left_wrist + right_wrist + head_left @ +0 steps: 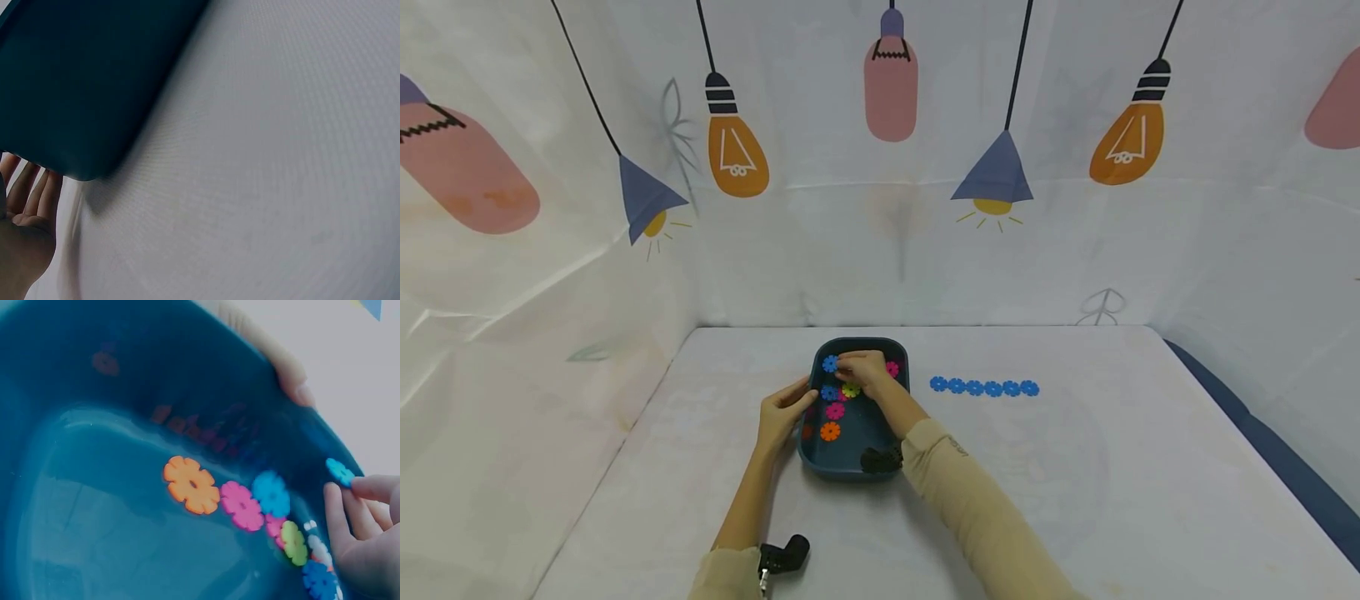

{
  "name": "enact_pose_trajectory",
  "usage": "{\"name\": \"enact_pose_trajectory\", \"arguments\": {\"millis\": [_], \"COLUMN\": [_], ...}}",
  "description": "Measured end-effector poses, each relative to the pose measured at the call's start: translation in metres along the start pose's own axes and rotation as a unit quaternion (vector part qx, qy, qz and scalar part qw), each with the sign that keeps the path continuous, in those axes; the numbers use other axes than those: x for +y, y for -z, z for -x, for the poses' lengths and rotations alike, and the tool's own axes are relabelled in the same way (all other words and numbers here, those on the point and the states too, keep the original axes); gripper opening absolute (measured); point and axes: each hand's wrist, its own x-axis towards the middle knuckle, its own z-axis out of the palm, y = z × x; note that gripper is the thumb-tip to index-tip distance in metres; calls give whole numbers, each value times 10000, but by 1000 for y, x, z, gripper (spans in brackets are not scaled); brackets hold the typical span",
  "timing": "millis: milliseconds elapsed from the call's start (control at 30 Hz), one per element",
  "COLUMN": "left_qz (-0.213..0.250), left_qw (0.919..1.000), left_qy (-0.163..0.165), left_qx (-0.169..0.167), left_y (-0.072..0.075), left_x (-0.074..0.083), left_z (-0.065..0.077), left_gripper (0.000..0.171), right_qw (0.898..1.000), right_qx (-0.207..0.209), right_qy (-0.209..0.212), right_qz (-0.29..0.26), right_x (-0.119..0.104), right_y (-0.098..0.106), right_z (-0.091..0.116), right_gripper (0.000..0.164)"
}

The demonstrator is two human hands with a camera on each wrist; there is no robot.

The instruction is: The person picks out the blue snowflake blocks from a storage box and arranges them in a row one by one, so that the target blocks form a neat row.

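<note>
A dark teal tray (857, 462) holds flower-shaped plastic pieces. My left hand (781, 414) grips its left side, thumb over the rim and fingers outside; the left wrist view shows those fingers (34, 194) against the outer wall. Inside the tray, my right hand (865, 371) pinches a blue flower piece (339, 472) between its fingertips, near the wall. Under and beside it lie an orange piece (192, 485), a pink piece (242, 505), a light blue piece (272, 494), a yellow-green piece (294, 544) and a darker blue piece (320, 580).
Right of the tray, several blue flower pieces (984, 388) lie in a straight row on the white table (1075, 500). A white sheet (820, 250) printed with lamps hangs behind the table's far edge. Each wrist carries a black camera mount (784, 554).
</note>
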Motion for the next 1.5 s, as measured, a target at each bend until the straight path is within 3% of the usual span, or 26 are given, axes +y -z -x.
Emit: {"name": "enact_pose_trajectory", "arguments": {"millis": [167, 433, 733, 1100, 1333, 1500], "left_qz": [44, -161, -201, -141, -197, -140], "left_qw": [10000, 9997, 9996, 9998, 9995, 9996], "left_qy": [-4, 72, 79, 78, 211, 207], "left_qx": [-5, 176, 184, 125, 159, 150], "left_y": [-1, 0, -1, -2, -2, -1], "left_x": [0, -2, -3, -2, -1, -1], "left_z": [-1, 0, 0, -1, 0, 0], "left_gripper": [43, 45, 46, 46, 46, 46], "right_qw": [9993, 9974, 9964, 9954, 9962, 9974], "right_qx": [-169, -346, -95, -169, -188, 98], "right_qy": [255, 625, 827, 759, 682, 608], "right_qz": [-213, -48, 139, 564, 516, 364], "right_x": [-6, -16, -28, -37, -42, -45], "right_y": [10, 34, 73, 165, 230, 271], "right_z": [6, 26, 45, 64, 77, 84], "right_gripper": [26, 28, 29, 37, 46, 38]}}
